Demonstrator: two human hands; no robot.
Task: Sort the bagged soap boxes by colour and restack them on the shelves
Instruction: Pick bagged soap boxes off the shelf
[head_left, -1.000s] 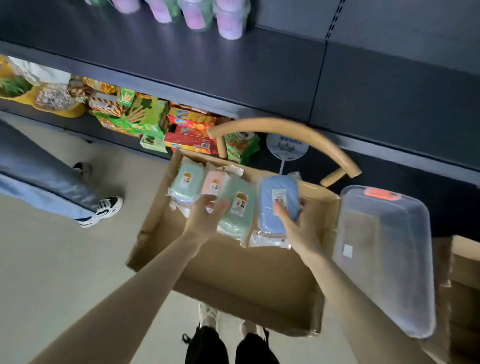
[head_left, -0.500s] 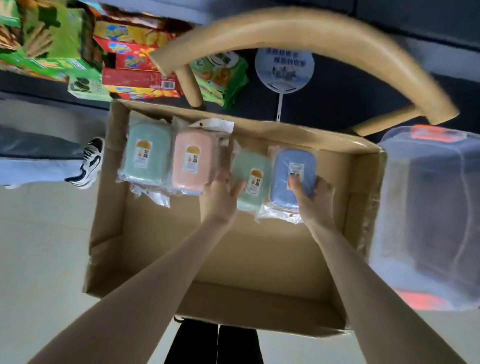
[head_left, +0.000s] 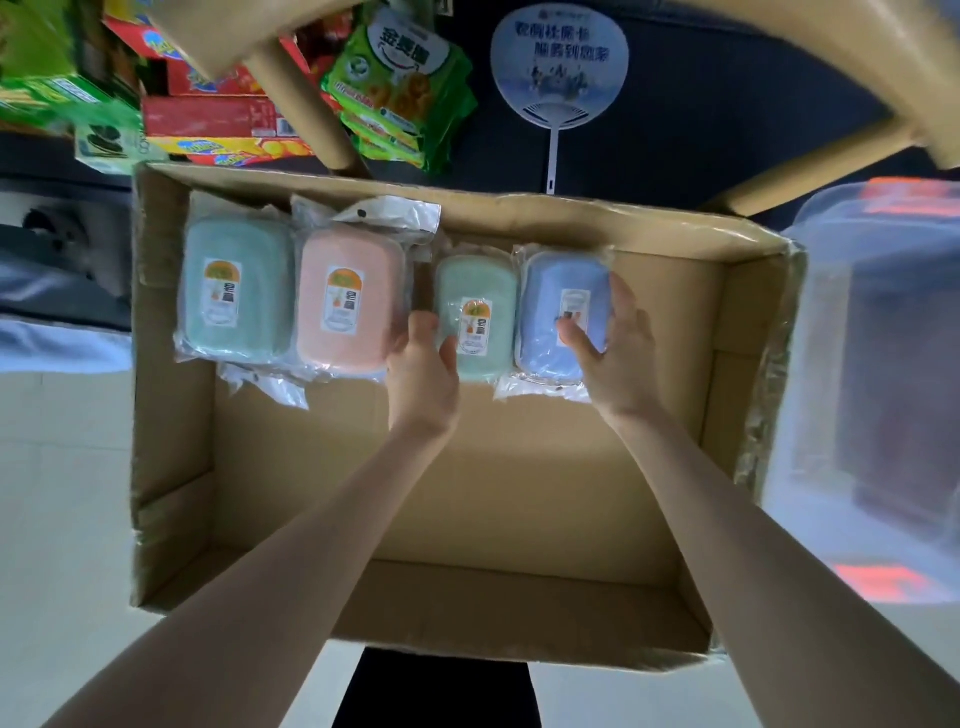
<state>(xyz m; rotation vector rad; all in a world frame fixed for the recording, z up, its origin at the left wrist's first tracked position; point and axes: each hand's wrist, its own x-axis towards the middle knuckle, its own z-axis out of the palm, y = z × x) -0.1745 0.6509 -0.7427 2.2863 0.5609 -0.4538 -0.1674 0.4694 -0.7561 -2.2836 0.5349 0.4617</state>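
Note:
Several bagged soap boxes lie in a row along the far side of an open cardboard box (head_left: 545, 519). From left to right they are a green one (head_left: 234, 291), a pink one (head_left: 348, 301), a smaller green one (head_left: 480, 312) and a blue one (head_left: 563, 306). My left hand (head_left: 423, 369) grips the near left end of the smaller green soap box, thumb on its front. My right hand (head_left: 615, 353) grips the blue soap box, with its fingers curled round the right edge and thumb on the front.
A wooden chair (head_left: 306, 104) stands over the carton's far side. Behind it, snack packets (head_left: 400, 88), boxes and a round hand fan (head_left: 558, 78) sit on a dark low shelf. A clear plastic tub (head_left: 878, 395) stands at the right. Pale floor lies to the left.
My head has tilted down and closer, so the carton fills the view. Both hands keep their hold on the green and blue soap boxes at the far side.

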